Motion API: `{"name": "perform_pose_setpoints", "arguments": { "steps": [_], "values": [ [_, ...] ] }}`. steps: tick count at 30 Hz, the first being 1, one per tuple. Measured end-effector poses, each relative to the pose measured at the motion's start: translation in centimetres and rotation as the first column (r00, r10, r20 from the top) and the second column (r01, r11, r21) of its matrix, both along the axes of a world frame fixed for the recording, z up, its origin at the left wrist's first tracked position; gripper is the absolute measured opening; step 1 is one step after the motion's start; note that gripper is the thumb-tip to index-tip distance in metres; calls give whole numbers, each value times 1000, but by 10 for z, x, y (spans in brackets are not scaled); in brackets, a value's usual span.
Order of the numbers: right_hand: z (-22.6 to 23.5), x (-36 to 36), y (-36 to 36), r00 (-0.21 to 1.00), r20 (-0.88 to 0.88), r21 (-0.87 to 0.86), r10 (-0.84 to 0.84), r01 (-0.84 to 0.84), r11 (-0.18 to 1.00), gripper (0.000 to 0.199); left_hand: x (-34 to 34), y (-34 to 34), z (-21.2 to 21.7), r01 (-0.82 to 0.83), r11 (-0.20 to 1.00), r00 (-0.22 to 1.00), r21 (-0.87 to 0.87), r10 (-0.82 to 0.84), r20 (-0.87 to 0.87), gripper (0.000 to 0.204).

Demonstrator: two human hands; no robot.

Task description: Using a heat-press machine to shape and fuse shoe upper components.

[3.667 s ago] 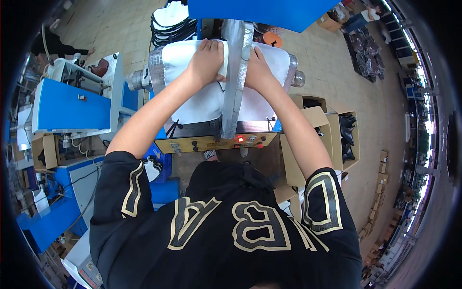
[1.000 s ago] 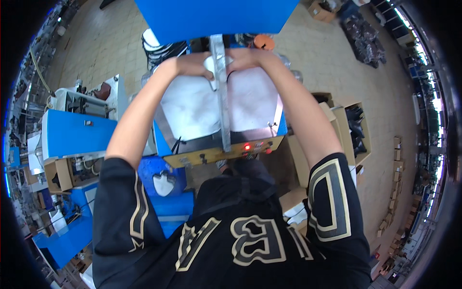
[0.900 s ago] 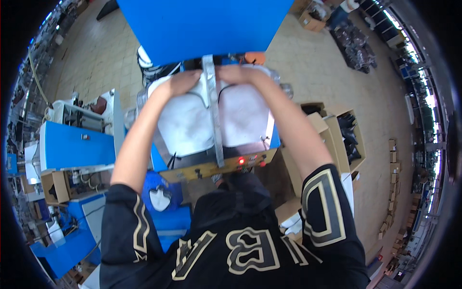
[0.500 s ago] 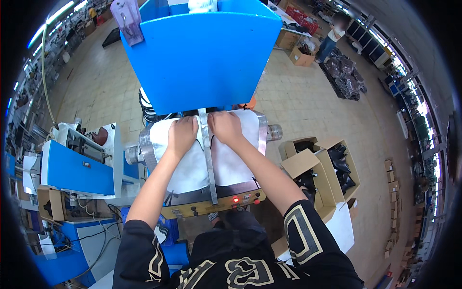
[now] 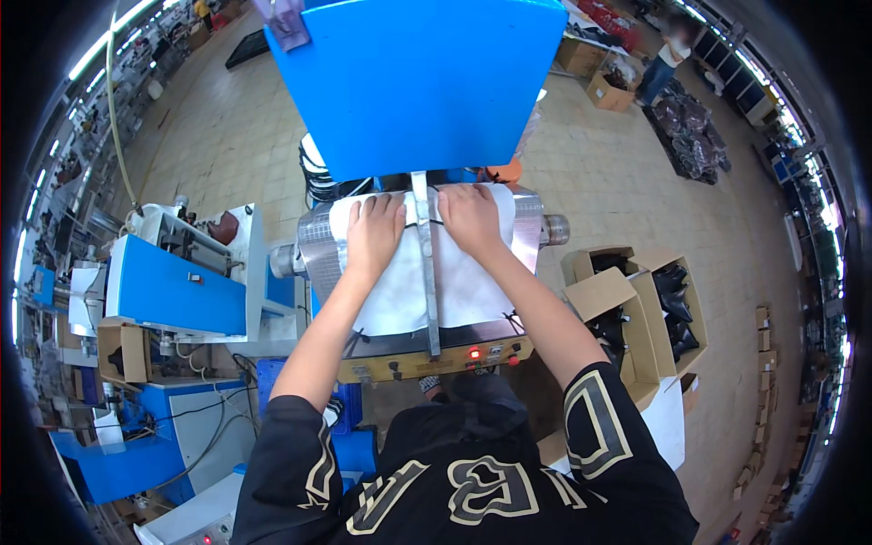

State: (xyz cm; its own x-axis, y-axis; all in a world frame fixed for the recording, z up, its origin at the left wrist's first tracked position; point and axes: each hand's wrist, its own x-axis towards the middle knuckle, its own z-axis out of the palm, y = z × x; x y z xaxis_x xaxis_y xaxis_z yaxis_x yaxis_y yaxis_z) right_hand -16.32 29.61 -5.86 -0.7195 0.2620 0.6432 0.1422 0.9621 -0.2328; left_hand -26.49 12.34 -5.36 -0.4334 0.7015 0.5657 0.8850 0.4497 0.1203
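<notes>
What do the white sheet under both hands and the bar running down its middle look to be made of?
White sheet: seemingly soft fabric or a nonwoven, matte, its edges draping loosely. Bar: probably metal, grey, thin, straight and slightly shiny. Left hand and right hand press flat on the sheet.

The sheet [image 5: 409, 282] lies on the press bed [image 5: 313, 245], with a bar [image 5: 425, 263] running over its middle from 12 to 6 o'clock. The left hand [image 5: 374, 234] rests on the sheet at the bar's 9 o'clock, the right hand [image 5: 470, 218] at its 3 o'clock. The hood [image 5: 427, 82] stands behind at 12; boxes [image 5: 636, 300] sit at 3 o'clock, another machine [image 5: 173, 282] at 9
</notes>
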Motion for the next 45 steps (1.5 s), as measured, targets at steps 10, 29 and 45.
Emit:
{"name": "perform_pose_setpoints", "arguments": {
  "steps": [10,29,45],
  "values": [
    [-9,48,-24,989,74,57,-126,122,991,41,58,-59,-51,-120,988,988,-100,128,81,62],
    [-115,438,-146,719,595,-663,-359,691,286,36,165,-345,-320,671,561,403,-485,273,874,49],
    [-170,531,-156,454,484,-763,-748,638,-106,20,219,-58,-298,791,544,4,-280,453,892,42]
  ]
}}
